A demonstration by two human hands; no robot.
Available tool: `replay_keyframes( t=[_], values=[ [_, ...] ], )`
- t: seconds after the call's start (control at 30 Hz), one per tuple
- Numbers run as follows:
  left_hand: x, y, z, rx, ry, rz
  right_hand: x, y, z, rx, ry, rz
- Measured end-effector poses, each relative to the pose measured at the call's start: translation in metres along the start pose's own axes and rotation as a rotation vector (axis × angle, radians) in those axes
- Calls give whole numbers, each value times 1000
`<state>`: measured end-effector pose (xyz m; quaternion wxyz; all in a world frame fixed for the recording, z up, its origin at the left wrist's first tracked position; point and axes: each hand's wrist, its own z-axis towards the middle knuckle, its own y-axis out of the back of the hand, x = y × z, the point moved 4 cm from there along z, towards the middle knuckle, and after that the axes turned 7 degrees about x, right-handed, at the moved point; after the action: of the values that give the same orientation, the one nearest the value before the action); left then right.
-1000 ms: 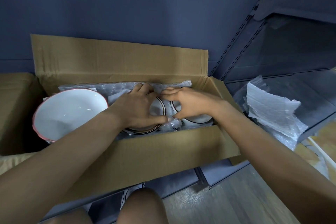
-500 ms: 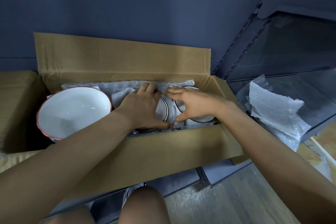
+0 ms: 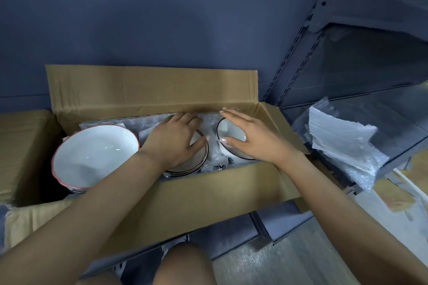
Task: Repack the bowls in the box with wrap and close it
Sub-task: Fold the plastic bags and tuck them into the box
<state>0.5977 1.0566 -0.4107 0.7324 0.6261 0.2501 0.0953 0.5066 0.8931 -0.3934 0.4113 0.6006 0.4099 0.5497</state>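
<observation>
Three groups of bowls already sit inside the cardboard box [image 3: 208, 203], which we take as our landmark. At its left end lies the large pink-rimmed bowl [image 3: 95, 157], uncovered, its white inside bare to the camera. Toward the middle of the box, our left hand [image 3: 176, 143] rests flat on a stack of dark-rimmed bowls [image 3: 196, 162]; its grip is spread, fingers relaxed over the rim, the thumb lying across the top bowl, pinching nothing that we can see. Between that stack and the next bowl a strip of bubble wrap [image 3: 213, 146] stands as padding, and more wrap lines the box's back wall. At the right end of the box sits a small dark-rimmed bowl [image 3: 231, 143], and our right hand [image 3: 252, 139] is over it with straight, spread fingers; whether the palm touches the rim we cannot tell. Outside the box, to its right, a pile of loose wrap sheets [image 3: 342, 143] lies on the shelf [image 3: 393, 104].

We judge the task roughly midway: the bowls are in place and partly cushioned, but nothing covers them from above, spare wrap lies unused, and the rear flap [image 3: 150, 88] stands upright. Covering the bowls and folding the flaps shut remain.
</observation>
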Motion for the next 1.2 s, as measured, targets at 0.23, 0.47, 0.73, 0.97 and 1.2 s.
replay_keyframes(
  t=[0.23, 0.47, 0.73, 0.97, 1.2],
  values=[
    [-26, 18, 14, -95, -29, 93, -15, 29, -34, -330, -122, -206],
    [-59, 12, 48, -98, -62, 62, -69, 46, -70, -447, -253, -236],
    [-79, 3, 73, -125, -96, 31, -163, 47, -87, -168, -326, -47],
    [-69, -6, 75, -146, -59, -55, -203, 20, -75, 35, -388, -113],
    [-63, -11, 77, -138, -44, -143, -205, 21, -62, -202, -332, -53]
  ],
)
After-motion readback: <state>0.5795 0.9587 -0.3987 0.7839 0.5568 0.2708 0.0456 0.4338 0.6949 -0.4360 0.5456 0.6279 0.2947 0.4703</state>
